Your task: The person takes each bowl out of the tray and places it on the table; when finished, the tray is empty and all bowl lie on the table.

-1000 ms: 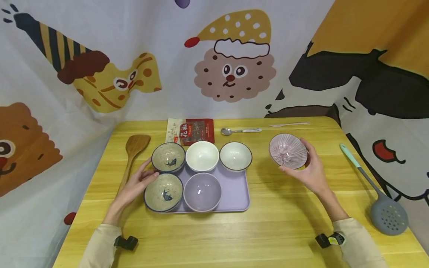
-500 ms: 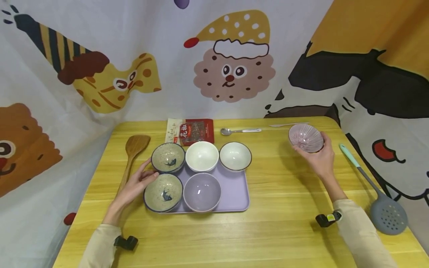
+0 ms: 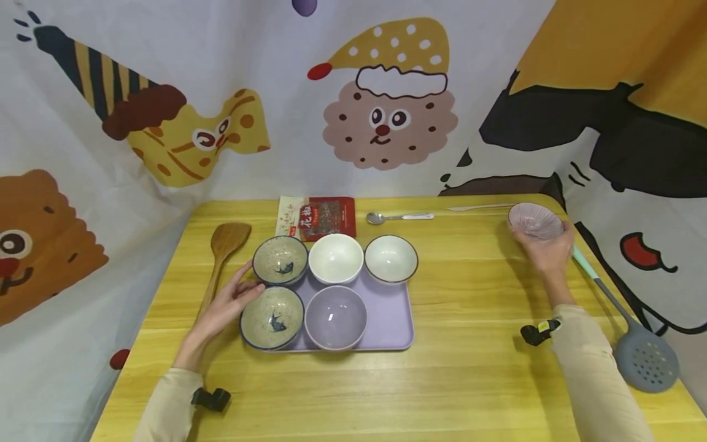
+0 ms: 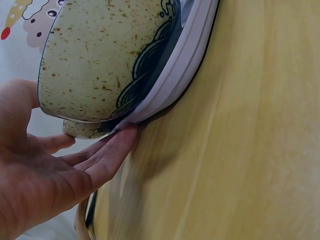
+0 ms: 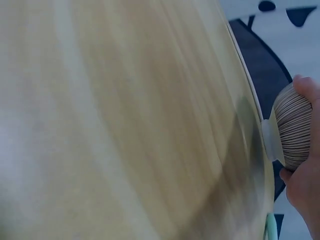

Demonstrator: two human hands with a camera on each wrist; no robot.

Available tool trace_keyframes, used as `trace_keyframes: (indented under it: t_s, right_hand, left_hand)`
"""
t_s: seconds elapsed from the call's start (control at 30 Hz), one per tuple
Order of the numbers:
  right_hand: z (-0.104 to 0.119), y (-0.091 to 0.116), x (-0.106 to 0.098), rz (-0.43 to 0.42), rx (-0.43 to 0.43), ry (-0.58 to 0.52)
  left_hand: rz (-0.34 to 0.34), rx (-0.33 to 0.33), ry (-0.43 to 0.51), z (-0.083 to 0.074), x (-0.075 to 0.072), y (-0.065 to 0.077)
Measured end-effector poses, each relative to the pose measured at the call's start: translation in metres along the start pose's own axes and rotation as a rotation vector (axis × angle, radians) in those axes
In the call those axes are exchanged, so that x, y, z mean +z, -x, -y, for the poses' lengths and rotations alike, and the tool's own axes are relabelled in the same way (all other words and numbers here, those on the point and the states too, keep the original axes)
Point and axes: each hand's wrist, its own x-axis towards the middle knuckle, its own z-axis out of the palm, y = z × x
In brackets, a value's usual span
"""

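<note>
At the back right of the table my right hand [image 3: 552,253] grips a small pink-and-white striped bowl [image 3: 534,221] by its sides. The right wrist view shows the ribbed outside of this striped bowl [image 5: 294,131], its foot at or just over the table's edge; contact is unclear. My left hand [image 3: 227,306] stays at the left side of a lilac tray [image 3: 389,313]. Its fingertips touch the tray's rim in the left wrist view, beside a speckled bowl [image 4: 90,65]. Two speckled fish bowls, a far one [image 3: 280,261] and a near one [image 3: 272,319], stand closest to it.
On the tray also stand a white bowl [image 3: 336,259], a dark-rimmed white bowl [image 3: 391,259] and a lilac bowl [image 3: 336,319]. Around lie a wooden spatula [image 3: 226,242], a red spice packet [image 3: 326,218], a spoon [image 3: 397,217], a knife [image 3: 477,207] and a grey slotted turner [image 3: 647,359].
My right hand has carried the striped bowl rightward and back, away from the tray toward the table's far right corner. The left hand has kept its place at the tray.
</note>
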Motion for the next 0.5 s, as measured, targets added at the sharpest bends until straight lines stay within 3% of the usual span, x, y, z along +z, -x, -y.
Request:
trace_keyframes:
  t_s: [0.17, 0.5]
  right_hand:
    - [-0.007, -0.011, 0.000, 0.013, 0.079, 0.001]
    - [-0.013, -0.023, 0.004, 0.025, 0.156, 0.000]
  left_hand:
    - [-0.001, -0.001, 0.008, -0.001, 0.001, 0.001]
    - [-0.005, -0.009, 0.025, 0.000, 0.001, 0.001]
